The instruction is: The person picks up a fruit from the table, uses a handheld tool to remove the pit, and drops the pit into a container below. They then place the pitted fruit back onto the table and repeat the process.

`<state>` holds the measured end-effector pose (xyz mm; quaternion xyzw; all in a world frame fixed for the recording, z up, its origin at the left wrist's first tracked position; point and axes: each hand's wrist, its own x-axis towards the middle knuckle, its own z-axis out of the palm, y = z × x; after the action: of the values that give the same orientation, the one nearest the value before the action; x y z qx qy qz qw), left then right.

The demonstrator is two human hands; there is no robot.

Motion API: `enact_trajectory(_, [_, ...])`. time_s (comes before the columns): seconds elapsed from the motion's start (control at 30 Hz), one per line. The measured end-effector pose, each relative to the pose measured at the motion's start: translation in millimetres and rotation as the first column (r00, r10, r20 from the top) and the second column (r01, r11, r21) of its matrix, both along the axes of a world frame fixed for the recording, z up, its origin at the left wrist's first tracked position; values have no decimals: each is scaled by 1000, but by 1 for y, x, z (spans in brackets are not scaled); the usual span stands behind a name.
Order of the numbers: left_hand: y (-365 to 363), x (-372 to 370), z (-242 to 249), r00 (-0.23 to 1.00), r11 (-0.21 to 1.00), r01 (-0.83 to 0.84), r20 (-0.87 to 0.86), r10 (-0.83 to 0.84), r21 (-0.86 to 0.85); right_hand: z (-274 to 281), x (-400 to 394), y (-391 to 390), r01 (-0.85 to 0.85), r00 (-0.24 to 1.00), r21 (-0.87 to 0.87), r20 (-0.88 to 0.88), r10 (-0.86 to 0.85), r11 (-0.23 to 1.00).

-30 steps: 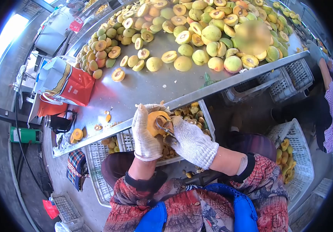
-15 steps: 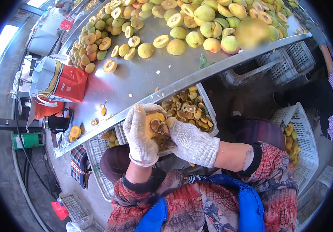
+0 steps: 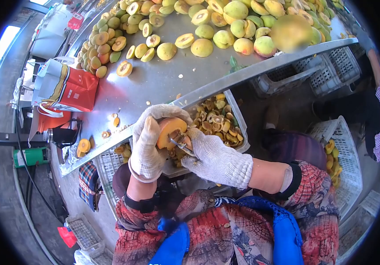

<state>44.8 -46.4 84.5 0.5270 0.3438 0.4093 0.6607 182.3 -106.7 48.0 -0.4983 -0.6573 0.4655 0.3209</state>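
My left hand [image 3: 148, 143], in a whitish knit glove, cups a peach half [image 3: 167, 131] with orange flesh, its cut side turned to the right. In my gloved right hand [image 3: 218, 159] is a small metal pitting tool [image 3: 184, 146], its tip against the brown centre of the fruit. My right fingers wrap round the tool and hide most of its handle; the thumb lies close to the cut face. Below and behind both hands stands a crate [image 3: 243, 128] holding cut fruit pieces [image 3: 216, 119].
A metal table [image 3: 154, 84] bears many whole and halved peaches [image 3: 202, 47]. On its left are a red-and-white bag [image 3: 77, 90] and fruit halves [image 3: 84, 145]. Another crate [image 3: 351, 163] stands at right. A co-worker's arm [image 3: 375, 66] shows at the right edge.
My left hand has shifted slightly left and up with the peach half, turning its cut face. The metal tool now shows more clearly at the centre of the fruit.
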Motion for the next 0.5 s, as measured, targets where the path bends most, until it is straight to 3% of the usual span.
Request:
enact_trajectory(0.03, [-3, 1, 0, 997, 999, -31, 76, 32, -14, 4, 1, 1, 11, 999, -8, -31, -11, 1000])
enact_trajectory(0.07, [0, -4, -10, 1000, 995, 17, 16, -18, 96, 2, -1, 0, -6, 1000, -34, -16, 5, 999])
enact_trajectory(0.1, [-3, -3, -12, 999, 1000, -17, 40, 16, 23, -3, -4, -1, -21, 1000, -64, -2, 21, 998])
enact_trajectory(0.17, [-3, -6, -21, 990, 999, -39, -135, 44, 37, -13, -7, -6, -34, 999, -95, 15, 36, 995])
enact_trajectory(0.33, [0, -9, -16, 965, 996, -1, -260, -24, -94, -16, -10, -9, -69, 996, -111, 41, 74, 991])
enact_trajectory(0.43, [3, -8, -10, 941, 996, 59, -330, -79, -71, -17, -14, -13, -9, 993, -53, -114, 3, 999])
enact_trajectory(0.5, [6, -8, -4, 914, 994, 92, -390, -108, -60, -15, -16, -14, -15, 994, -86, -111, 6, 996])
